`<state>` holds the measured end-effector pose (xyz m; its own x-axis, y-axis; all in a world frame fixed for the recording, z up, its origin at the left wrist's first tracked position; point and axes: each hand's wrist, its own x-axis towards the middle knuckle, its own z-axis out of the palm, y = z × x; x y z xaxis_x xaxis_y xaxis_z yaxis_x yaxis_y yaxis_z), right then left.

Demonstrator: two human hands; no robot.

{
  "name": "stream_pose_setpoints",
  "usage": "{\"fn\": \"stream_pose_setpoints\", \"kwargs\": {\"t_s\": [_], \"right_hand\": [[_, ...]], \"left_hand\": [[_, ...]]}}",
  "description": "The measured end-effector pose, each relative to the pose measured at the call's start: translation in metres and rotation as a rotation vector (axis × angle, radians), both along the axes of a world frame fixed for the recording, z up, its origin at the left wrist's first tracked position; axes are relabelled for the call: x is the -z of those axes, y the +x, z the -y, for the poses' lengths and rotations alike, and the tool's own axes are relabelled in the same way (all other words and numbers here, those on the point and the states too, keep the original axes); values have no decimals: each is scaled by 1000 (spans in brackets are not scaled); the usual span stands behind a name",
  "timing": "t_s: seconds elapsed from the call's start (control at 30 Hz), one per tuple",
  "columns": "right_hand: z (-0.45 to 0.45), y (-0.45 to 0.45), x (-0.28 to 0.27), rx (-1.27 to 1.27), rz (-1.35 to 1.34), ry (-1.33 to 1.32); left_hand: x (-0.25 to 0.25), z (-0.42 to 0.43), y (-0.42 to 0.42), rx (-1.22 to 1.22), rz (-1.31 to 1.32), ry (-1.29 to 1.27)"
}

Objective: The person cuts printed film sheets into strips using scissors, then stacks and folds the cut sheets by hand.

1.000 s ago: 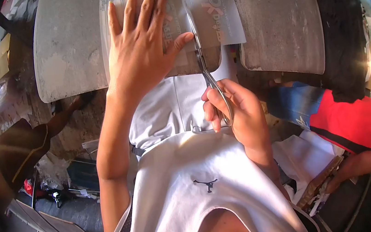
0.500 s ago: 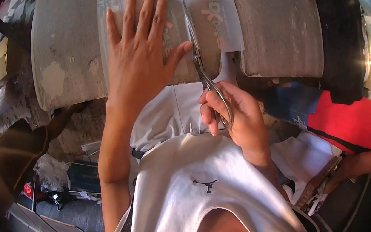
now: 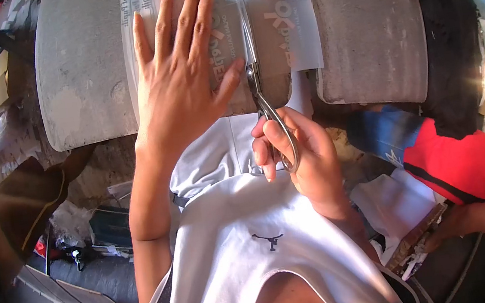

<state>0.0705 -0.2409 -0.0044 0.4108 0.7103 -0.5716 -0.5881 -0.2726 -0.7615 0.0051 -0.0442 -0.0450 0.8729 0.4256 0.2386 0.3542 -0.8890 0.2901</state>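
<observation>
1. Board: grey, our landmark.
2. Sheet: see-through, printed, lying on the board. We judge it light, bendy, slippery; best pinned under a flat palm.
3. Left hand: spread flat on the sheet above the board, gripping nothing.
4. Right hand: off the board's near edge, fingers closed round the scissors.
5. Scissors: blades over the board; probably stiff, best held by the loops.

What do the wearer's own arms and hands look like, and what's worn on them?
Left hand and right hand ungloved, no rings or watches visible. Arms sleeveless; white tank top with dark side panels and black figure logo.
</observation>
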Motion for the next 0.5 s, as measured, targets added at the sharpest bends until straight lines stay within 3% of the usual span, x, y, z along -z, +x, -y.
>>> {"fn": "stream_pose_setpoints", "kwargs": {"t_s": [0.5], "right_hand": [[-4, 6, -2, -2, 16, -13]], "left_hand": [[-1, 1, -1, -22, -60, 6]]}}
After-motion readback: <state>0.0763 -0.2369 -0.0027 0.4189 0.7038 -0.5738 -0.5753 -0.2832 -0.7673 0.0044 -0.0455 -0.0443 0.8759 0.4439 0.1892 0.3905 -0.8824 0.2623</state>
